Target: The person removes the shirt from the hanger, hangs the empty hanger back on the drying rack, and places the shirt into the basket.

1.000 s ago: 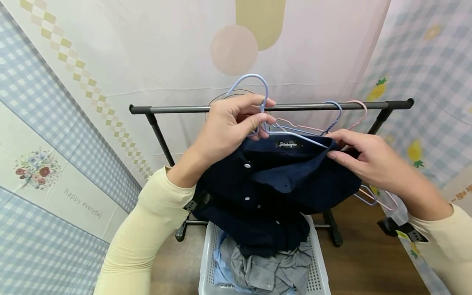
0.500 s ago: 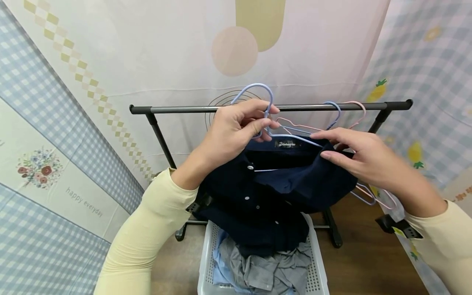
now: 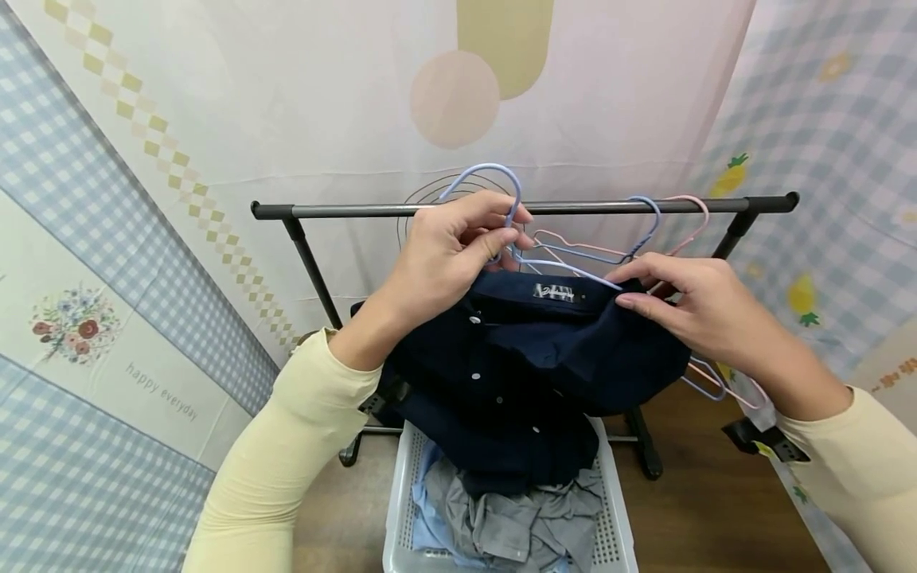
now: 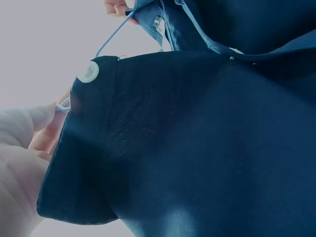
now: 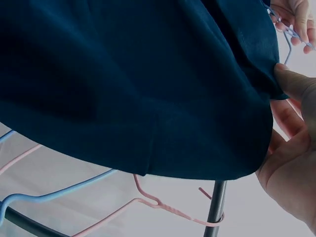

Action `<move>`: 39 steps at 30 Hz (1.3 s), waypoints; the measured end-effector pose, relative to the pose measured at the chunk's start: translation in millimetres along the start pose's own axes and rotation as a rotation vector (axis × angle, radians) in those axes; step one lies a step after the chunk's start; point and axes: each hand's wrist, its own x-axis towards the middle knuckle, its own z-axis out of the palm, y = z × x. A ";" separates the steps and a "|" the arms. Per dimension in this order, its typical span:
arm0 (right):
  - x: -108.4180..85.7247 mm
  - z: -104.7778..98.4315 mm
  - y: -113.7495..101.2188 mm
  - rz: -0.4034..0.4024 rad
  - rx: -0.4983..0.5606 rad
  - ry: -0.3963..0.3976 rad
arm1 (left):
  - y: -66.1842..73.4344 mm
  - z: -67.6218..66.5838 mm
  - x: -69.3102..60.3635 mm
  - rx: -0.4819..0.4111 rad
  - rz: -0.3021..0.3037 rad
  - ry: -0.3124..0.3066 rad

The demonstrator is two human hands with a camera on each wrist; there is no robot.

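My left hand (image 3: 454, 251) pinches the neck of a light blue hanger (image 3: 494, 167) just below its hook, in front of the rack's bar. A navy buttoned shirt (image 3: 516, 358) hangs from this hanger, its collar label facing up. At the collar's right side, my right hand (image 3: 691, 306) pinches the fabric between thumb and fingers, close to the hanger's arm. The right wrist view shows the thumb pressing on the cloth (image 5: 163, 94). Seen from the left wrist, the shirt front with a white button (image 4: 88, 72) covers most of the frame. The hanger's left arm is hidden.
A black clothes rack (image 3: 344, 212) stands ahead. On its right part hang a blue hanger (image 3: 653, 219) and a pink hanger (image 3: 698, 219). Below the shirt, a light grey basket (image 3: 401, 509) holds grey and blue clothes (image 3: 516, 525). Patterned cloth panels surround the rack.
The hanger and left hand have lowered slightly. My right hand has moved a little left along the collar, still pinching the navy shirt.
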 end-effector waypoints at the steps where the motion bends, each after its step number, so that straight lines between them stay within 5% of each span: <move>1: -0.2 -0.2 0.0 0.003 0.002 0.004 | -0.1 -0.8 -0.2 0.014 0.001 0.004; 14: -10.0 2.4 7.1 0.014 0.032 0.073 | -3.6 -7.5 -8.1 0.012 -0.021 0.029; 23: -20.9 12.4 5.4 -0.105 0.115 0.322 | -7.0 -11.4 -9.6 0.014 -0.047 0.068; 27: -24.7 15.4 -0.3 -0.092 0.190 0.426 | -9.9 -13.8 -8.8 0.014 -0.033 0.074; 39: -47.8 25.4 10.6 0.021 0.288 0.523 | -9.1 -15.7 -12.5 0.060 -0.015 0.065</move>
